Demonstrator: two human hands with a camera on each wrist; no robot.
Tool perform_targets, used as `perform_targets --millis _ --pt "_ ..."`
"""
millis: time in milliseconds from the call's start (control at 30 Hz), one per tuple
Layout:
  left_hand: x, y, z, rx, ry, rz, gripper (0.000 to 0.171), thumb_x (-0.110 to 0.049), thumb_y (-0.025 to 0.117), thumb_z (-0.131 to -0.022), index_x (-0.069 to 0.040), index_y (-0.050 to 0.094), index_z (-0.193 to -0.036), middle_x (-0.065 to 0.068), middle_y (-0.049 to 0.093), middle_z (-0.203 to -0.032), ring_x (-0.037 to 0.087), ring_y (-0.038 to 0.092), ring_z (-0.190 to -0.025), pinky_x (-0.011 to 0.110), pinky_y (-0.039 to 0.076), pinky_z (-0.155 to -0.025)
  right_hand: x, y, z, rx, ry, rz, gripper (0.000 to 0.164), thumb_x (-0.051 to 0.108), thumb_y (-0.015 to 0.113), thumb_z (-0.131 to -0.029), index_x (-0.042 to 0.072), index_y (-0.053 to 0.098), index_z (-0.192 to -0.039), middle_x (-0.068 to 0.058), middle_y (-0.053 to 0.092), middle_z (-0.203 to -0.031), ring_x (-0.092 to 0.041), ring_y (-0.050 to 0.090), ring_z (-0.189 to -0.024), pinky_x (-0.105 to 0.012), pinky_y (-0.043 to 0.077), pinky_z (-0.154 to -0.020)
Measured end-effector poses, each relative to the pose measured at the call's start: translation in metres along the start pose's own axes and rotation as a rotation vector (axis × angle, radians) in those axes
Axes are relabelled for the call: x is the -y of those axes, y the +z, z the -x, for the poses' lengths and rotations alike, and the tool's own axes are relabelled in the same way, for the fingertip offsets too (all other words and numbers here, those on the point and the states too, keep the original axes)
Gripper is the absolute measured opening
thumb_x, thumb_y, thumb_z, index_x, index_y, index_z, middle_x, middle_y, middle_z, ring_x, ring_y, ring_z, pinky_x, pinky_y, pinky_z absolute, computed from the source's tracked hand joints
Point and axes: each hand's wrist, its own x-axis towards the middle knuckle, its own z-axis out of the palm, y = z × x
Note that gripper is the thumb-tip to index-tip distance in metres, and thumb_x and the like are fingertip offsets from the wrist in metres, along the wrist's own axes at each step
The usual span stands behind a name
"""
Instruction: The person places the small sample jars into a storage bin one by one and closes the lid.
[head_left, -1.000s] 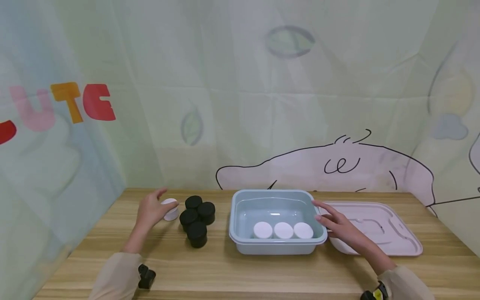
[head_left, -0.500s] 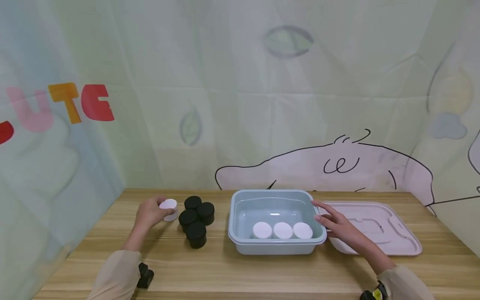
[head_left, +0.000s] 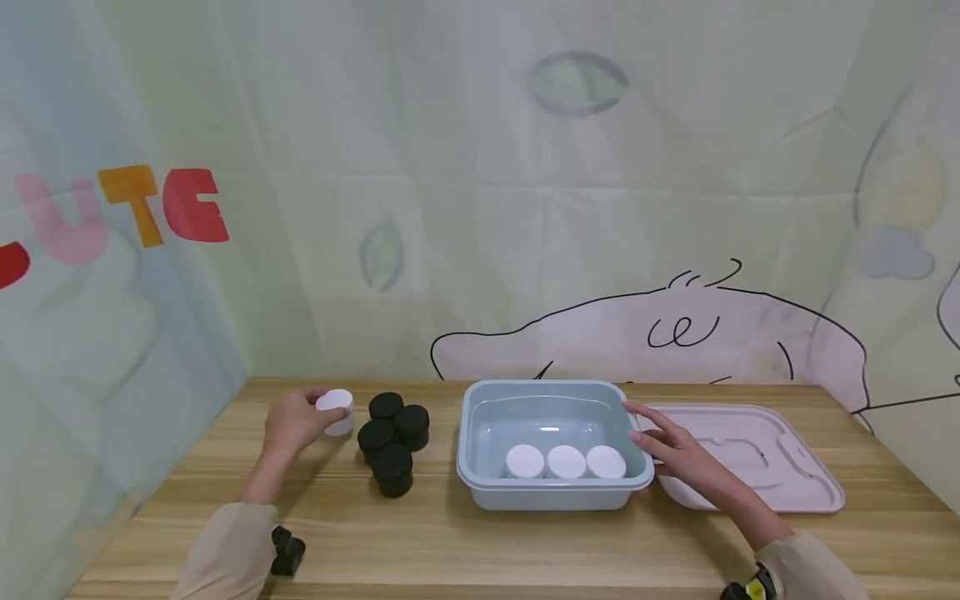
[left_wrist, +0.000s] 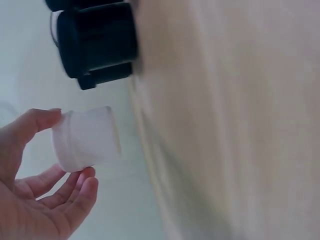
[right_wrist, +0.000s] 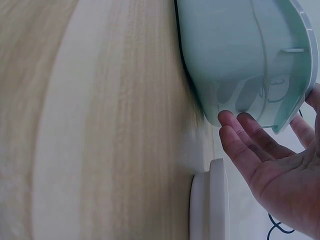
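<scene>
My left hand (head_left: 295,421) pinches a small white round jar (head_left: 335,412) between thumb and fingers at the left of the table. In the left wrist view the white jar (left_wrist: 87,138) is held by its lid end, its base close over the wooden surface. Several black lidded jars (head_left: 393,471) stand in a cluster just right of it. My right hand (head_left: 686,454) rests against the right rim of a light blue plastic bin (head_left: 555,498), fingers loosely extended. In the right wrist view the fingers (right_wrist: 250,137) lie along the bin's outer wall. Three white jars (head_left: 566,461) sit in a row inside it, along the near wall.
A pale pink lid (head_left: 787,479) lies flat on the table to the bin's right, partly under my right hand. Behind the wooden table (head_left: 420,550) hangs a printed cloth backdrop (head_left: 480,208).
My left hand has closed around the white jar and shifted it slightly left and up from where it stood. The right hand, bin and black jars stay where they were.
</scene>
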Motion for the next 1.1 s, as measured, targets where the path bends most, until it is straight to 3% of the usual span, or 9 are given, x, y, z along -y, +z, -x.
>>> perform_targets --millis 300,567,1100 --pt "-0.033 -0.014 0.004 -0.074 0.011 0.132 0.056 -0.034 0.071 -0.076 0.007 0.056 -0.112 0.024 0.059 -0.105 0.033 0.056 -0.093 0.034 0.044 -0.069 0.001 0.0 0.0 0.0 0.007 -0.001 0.057 0.032 0.048 -0.094 0.016 0.025 -0.144 -0.03 0.027 -0.141 -0.044 0.041 -0.12 -0.048 0.047 -0.084" --pt "-0.068 -0.014 0.012 -0.12 0.088 0.207 0.05 -0.028 0.073 -0.074 0.005 0.058 -0.109 0.02 0.06 -0.1 0.027 0.056 -0.087 0.029 0.043 -0.068 0.002 -0.001 0.0 0.017 -0.009 0.006 0.058 0.03 0.048 -0.094 0.014 0.023 -0.144 -0.031 0.024 -0.142 -0.044 0.04 -0.12 -0.048 0.047 -0.083" --pt "-0.119 0.014 0.035 0.011 0.235 0.261 0.041 -0.02 0.076 -0.069 0.001 0.062 -0.102 0.013 0.063 -0.091 0.022 0.056 -0.08 0.029 0.046 -0.067 0.002 0.0 0.0 0.013 -0.001 0.005 0.058 0.031 0.048 -0.094 0.014 0.023 -0.144 -0.032 0.026 -0.14 -0.043 0.042 -0.119 -0.048 0.047 -0.084"
